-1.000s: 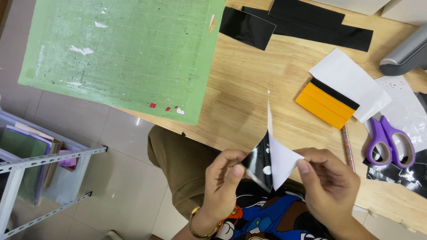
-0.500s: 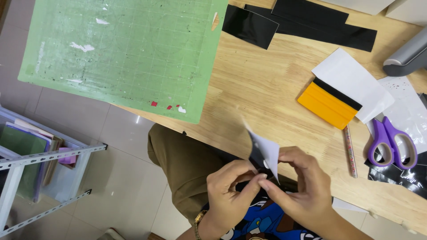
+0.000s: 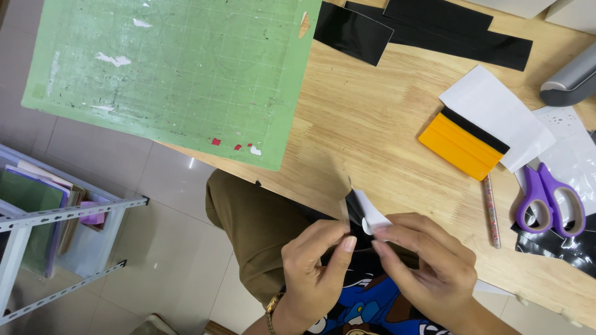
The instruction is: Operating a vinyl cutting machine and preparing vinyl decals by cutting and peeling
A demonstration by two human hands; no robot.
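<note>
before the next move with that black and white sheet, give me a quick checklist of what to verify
1. Both hands on the piece: left hand and right hand pinch the small black and white sheet - ok.
2. Backing split from the black layer: a white corner stands up, but how far it has parted is hidden by the fingertips - cannot tell.
3. Sheet flat and uncreased: it is bent between the fingers - not ok.
4. Yellow squeegee at hand: lies on the wooden table, right of the work - ok.
5. Purple scissors lying away from the hands - ok.
6. Green cutting mat fully supported: it overhangs the table edge - not ok.
</note>
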